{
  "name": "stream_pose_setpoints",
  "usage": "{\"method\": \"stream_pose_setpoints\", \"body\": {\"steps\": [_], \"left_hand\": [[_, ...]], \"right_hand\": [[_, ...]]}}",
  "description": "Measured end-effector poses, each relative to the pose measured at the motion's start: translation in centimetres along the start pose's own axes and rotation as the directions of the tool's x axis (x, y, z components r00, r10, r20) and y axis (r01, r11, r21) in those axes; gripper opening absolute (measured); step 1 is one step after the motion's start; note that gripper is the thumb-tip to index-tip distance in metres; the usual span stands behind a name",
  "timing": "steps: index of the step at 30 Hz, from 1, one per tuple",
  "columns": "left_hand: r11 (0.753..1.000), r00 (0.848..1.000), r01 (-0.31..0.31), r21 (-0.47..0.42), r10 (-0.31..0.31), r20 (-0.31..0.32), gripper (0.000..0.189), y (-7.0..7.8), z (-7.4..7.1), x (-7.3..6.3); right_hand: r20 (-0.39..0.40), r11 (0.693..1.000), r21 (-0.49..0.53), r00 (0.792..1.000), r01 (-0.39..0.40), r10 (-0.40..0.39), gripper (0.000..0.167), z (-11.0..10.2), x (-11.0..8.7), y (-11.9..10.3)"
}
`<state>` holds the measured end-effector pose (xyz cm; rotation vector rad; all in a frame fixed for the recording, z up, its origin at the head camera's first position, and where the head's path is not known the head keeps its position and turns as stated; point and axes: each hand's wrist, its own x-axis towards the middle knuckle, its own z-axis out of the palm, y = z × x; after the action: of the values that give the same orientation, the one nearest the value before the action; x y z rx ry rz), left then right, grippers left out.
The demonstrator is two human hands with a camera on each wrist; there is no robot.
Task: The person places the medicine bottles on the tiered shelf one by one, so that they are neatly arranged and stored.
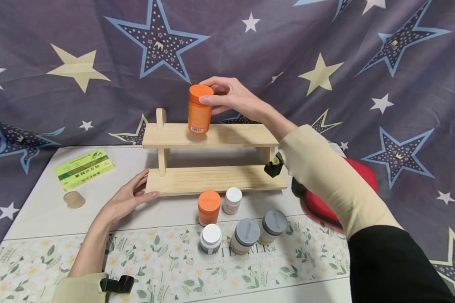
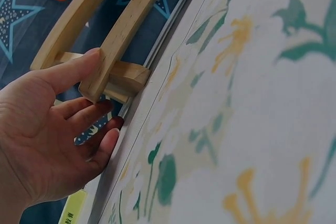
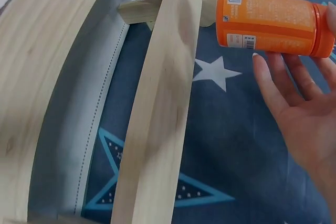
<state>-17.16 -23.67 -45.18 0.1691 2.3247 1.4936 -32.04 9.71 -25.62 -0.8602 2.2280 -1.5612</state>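
My right hand holds an orange pill bottle by its lid, thumb in front and fingers behind. The bottle is upright, just over the upper board of a two-tier wooden shelf. In the right wrist view, the bottle shows its barcode label beside the board edge. My left hand grips the left end of the lower board. The left wrist view shows the thumb of that hand on the board's end, with fingers curled at its other side.
In front of the shelf stand another orange bottle, a small white bottle, a white-lidded dark bottle and two grey-lidded jars. A green box and a tan cup-shaped piece lie left. A red case is at right.
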Motion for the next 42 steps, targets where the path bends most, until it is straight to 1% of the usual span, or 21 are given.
{"method": "stream_pose_setpoints", "body": {"steps": [6, 13, 20, 25, 28, 32, 37, 42], "left_hand": [[1.0, 1.0, 0.007, -0.008, -0.007, 0.006, 0.099, 0.0, 0.1, 0.0], [1.0, 1.0, 0.002, -0.009, -0.002, -0.002, 0.1, 0.0, 0.1, -0.1], [1.0, 1.0, 0.001, -0.023, -0.001, 0.006, 0.1, 0.2, 0.1, -0.3], [1.0, 1.0, 0.004, -0.03, -0.004, 0.008, 0.1, 0.1, 0.1, -0.2], [1.0, 1.0, -0.006, -0.029, 0.006, 0.011, 0.099, 0.0, 0.2, -0.1], [1.0, 1.0, 0.001, -0.029, -0.001, 0.01, 0.1, 0.1, 0.2, 0.0], [1.0, 1.0, 0.023, -0.012, -0.023, -0.003, 0.102, 0.1, 0.1, -0.3], [1.0, 1.0, 0.019, -0.015, -0.019, 0.001, 0.102, 0.1, 0.3, -0.2]], "right_hand": [[-0.003, 0.999, -0.007, 0.999, -0.036, 0.036, 0.043, 1.4, 1.4, 0.5], [0.01, 0.998, -0.024, 0.999, -0.051, 0.051, 0.046, 3.0, 2.5, 1.2], [-0.004, 0.998, -0.013, 0.998, -0.066, 0.066, 0.046, 3.8, 2.7, 1.5], [0.012, 0.997, -0.03, 0.997, -0.073, 0.073, 0.054, 3.5, 2.3, 1.5], [-0.006, 0.996, -0.033, 0.996, -0.088, 0.088, 0.059, 3.0, 1.5, 1.7], [-0.03, 0.996, -0.035, 0.996, -0.081, 0.08, 0.061, 1.8, -0.4, 2.4], [-0.01, 0.996, -0.051, 0.997, -0.076, 0.075, 0.057, 0.5, -3.5, 3.0], [0.021, 0.994, -0.074, 0.996, -0.084, 0.086, 0.05, -0.6, -7.3, 3.6]]}}
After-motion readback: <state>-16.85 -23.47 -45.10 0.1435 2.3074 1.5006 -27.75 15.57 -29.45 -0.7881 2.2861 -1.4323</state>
